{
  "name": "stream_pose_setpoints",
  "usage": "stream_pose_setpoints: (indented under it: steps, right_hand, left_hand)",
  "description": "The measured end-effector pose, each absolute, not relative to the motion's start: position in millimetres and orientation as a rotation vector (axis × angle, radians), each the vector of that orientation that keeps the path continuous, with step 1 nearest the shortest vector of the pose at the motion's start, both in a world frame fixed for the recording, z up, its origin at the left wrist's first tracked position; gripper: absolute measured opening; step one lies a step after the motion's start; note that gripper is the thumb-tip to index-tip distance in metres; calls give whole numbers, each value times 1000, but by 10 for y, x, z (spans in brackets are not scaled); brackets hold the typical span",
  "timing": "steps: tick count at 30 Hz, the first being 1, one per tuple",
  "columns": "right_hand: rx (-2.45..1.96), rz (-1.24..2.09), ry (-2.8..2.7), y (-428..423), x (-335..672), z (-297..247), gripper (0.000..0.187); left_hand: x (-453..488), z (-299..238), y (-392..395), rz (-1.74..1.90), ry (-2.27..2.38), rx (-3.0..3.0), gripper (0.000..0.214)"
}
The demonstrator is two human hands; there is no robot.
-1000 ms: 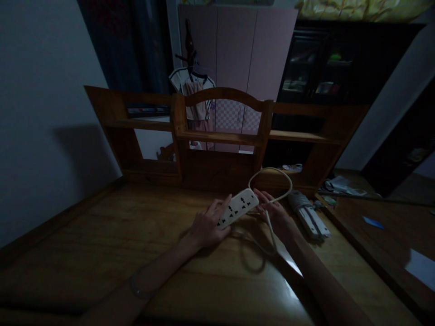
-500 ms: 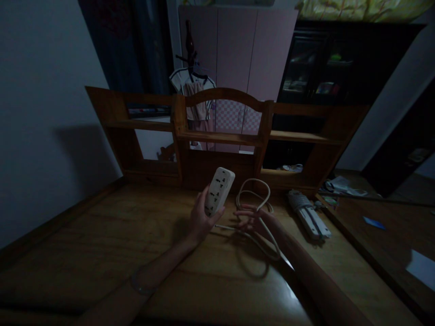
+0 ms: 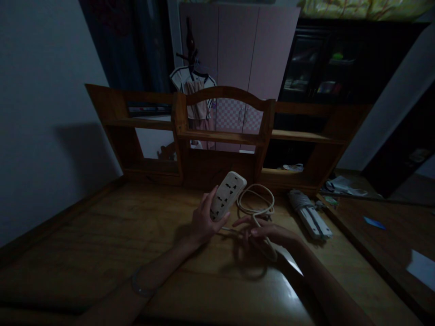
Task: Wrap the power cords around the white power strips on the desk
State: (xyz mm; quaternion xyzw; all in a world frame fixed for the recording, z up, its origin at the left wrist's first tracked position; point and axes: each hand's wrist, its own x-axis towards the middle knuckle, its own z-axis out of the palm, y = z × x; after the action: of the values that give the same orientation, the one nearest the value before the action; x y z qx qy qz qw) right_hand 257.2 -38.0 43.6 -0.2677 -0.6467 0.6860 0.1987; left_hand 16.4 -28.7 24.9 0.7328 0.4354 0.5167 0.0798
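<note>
My left hand (image 3: pixel 203 221) grips a white power strip (image 3: pixel 227 194), tilted up off the wooden desk (image 3: pixel 102 240) with its sockets facing me. Its pale cord (image 3: pixel 255 206) curls in loops to the right of the strip. My right hand (image 3: pixel 263 232) is closed in a pinch on that cord, just above the desk top. Both forearms reach in from the bottom edge. The room is dim.
A second white power strip or plug unit (image 3: pixel 310 213) lies on the desk to the right. A wooden shelf hutch (image 3: pixel 224 136) stands along the desk's back edge. Papers (image 3: pixel 343 184) lie at the far right. A pink wardrobe (image 3: pixel 238 50) stands behind.
The strip went from lying on the desk to raised in my left hand. The cord has gathered from one wide loop into tighter coils, and my right hand has closed on it.
</note>
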Motion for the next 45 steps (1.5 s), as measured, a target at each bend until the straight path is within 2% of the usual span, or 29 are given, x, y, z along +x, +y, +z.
stream_pose_setpoints:
  steps: [3,5,10,14,16,27,34,40,45]
  right_hand:
    - [-719,2093,-1858,-391,2663,447,81]
    - [-763,2100,-1809,-406,2676,444,85]
    - [-906,2007,-1699,-454,2582,464,68]
    - [-1017,1778,-1751,-421,2529,463,38]
    - [-1056,1641,-1786,-390,2521,445,31]
    - [-1114,1634,-1713,-393,2510,437,53]
    - [-1009,1616,-1579,-422,2499,508,53]
    - [-1025,1329,-1574,-453,2575,650,55]
    - [-1105,1005,-1574,-418,2650,598,48]
  left_hand:
    - [166,251,-290,1546,1304,2196,76]
    - [168,253,-291,1551,1309,2203,76]
    - [173,264,-296,1544,1319,2215,75]
    - [166,268,-301,1531,1317,2217,76]
    - [161,265,-300,1518,1321,2218,77]
    - [165,253,-287,1529,1316,2228,77]
    - [143,263,-288,1500,1331,2223,76]
    - [145,261,-279,1499,1345,2212,76]
    - [109,246,-287,1429,1228,2325,78]
